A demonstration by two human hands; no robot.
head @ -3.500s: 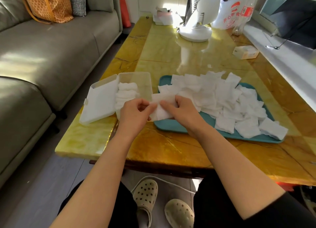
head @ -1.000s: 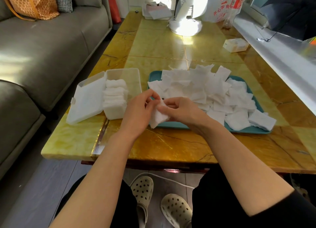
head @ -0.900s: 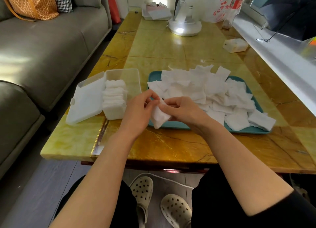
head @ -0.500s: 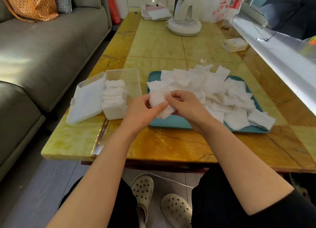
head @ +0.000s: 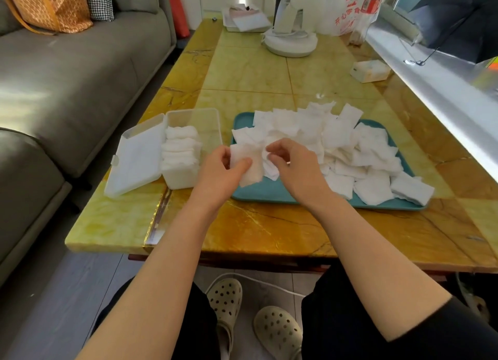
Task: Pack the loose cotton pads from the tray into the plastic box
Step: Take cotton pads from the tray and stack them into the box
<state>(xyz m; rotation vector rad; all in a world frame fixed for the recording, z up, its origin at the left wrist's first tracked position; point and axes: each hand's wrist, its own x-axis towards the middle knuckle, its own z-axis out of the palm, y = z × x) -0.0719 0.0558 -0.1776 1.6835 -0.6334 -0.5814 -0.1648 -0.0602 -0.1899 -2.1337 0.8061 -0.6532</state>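
Head cam, the only view here. Both your forearms come up from the near edge and angle in toward each other, so your hands meet over the near-left corner of the teal tray.

Your left hand is turned palm-in. The thumb lies across the front of the held pads and the fingers are curled behind them, so that's a proper grip. The pads stand roughly upright, with the bottom edge hanging just over the tray's near-left part.

Your right hand shows its back to the camera, wrist a bit bent. The fingers are curled in and pinch the right edge of the same held pads. The fingertips are tucked under, so exactly how many pads they catch, I can't tell.

The loose cotton pads lie in a messy heap over most of the tray, spilling past its far and right rims.

The plastic box sits just left of the tray, not touching your hands. Its lid is flipped open to the left. Packed pads fill the near part of the box in a row, and the far part shows clear plastic.

All of it sits on the yellow marble table. A fan base stands at the far end, and a grey sofa runs along the left.
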